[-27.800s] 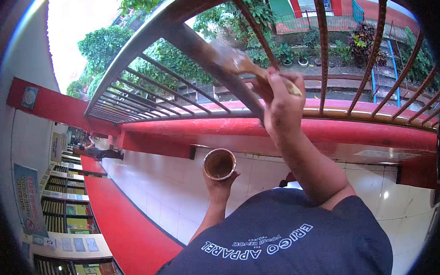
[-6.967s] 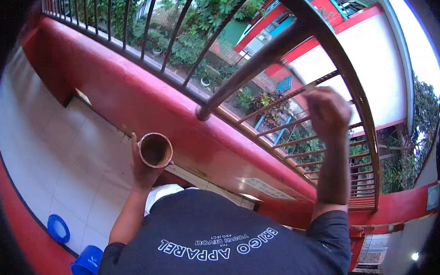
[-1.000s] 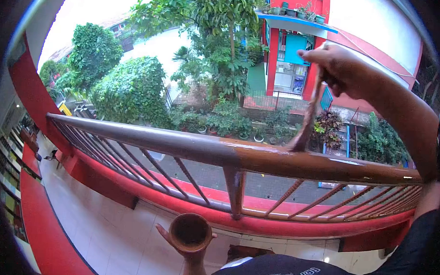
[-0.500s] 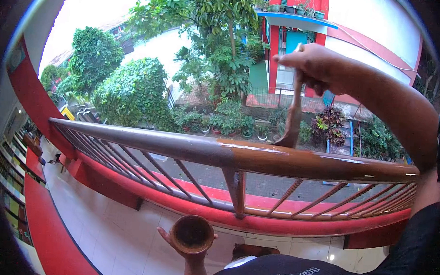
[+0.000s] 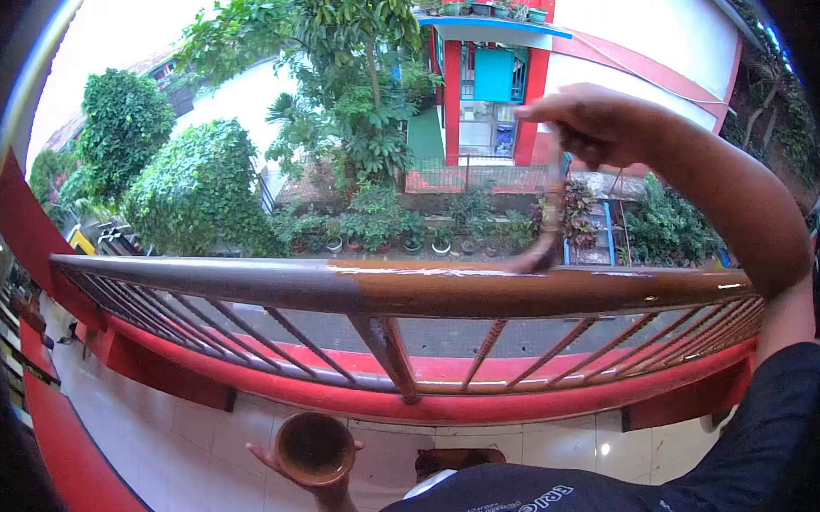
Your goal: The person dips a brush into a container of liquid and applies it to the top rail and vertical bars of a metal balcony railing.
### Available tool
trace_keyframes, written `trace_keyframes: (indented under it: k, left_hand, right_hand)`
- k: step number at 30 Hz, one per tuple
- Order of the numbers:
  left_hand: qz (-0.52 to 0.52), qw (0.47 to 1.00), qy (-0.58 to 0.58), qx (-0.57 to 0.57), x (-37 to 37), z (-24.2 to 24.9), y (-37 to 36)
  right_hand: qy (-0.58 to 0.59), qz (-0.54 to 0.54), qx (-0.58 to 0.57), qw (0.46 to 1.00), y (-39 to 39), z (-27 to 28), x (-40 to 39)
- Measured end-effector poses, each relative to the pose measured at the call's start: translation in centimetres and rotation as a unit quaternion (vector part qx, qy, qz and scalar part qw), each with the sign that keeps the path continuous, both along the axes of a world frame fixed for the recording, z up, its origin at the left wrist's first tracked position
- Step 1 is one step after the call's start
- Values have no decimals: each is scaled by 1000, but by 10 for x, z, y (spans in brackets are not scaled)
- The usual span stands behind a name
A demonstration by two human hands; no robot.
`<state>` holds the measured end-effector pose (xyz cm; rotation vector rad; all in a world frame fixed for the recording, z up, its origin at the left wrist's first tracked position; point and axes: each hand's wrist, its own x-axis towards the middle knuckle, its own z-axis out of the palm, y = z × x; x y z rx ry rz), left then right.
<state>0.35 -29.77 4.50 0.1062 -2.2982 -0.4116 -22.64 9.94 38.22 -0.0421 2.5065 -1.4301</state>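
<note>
My right hand (image 5: 588,127) is raised above the railing, its fingers closed round the top of a brush (image 5: 553,202). The brush hangs downward, its bristles against the top of the handrail (image 5: 481,293). Glossy brown paint covers the rail's right part, while its left part is dull grey. My left hand (image 5: 329,492) holds up a round brown container (image 5: 315,449) from below, at the bottom, with dark contents inside. Its thumb and a fingertip show at the container's sides.
Thin slanted bars (image 5: 276,333) run under the handrail to a red ledge (image 5: 477,408). Pale floor tiles (image 5: 187,424) lie on my side. Beyond stand bushes (image 5: 195,190), potted plants and a red and white building (image 5: 634,47).
The view has turned right, so the railing and container appear farther left. The brush has moved rightward along the rail from near the grey and brown boundary. Both hands keep their holds.
</note>
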Motion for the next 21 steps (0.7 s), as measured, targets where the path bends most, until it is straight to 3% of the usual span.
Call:
trace_keyframes:
  k: [2,4,5,7,8,11,13,15,21]
  left_hand:
    - [-23,994,71,83,-3,2,4]
    - [-2,994,97,44,-4,12,4]
    - [22,997,66,-35,-4,20,3]
    - [8,999,8,-40,0,19,0]
    - [-32,999,-17,36,-2,5,-1]
    - [21,991,-3,-130,-5,15,9]
    - [16,991,9,-135,-4,10,10]
    - [23,984,21,-173,-3,20,12]
    - [25,996,50,-75,13,13,-8]
  right_hand:
    - [60,-108,52,991,24,8,14]
    - [90,-72,36,993,28,25,15]
    - [120,-52,17,991,15,30,17]
    - [255,-22,-5,967,-26,25,6]
    - [255,6,-18,967,-44,30,-2]
    - [233,12,-99,967,-91,30,-9]
    - [208,47,-111,971,-106,21,5]
    - [197,98,-113,969,-76,4,-4]
    - [233,-87,67,966,50,42,74]
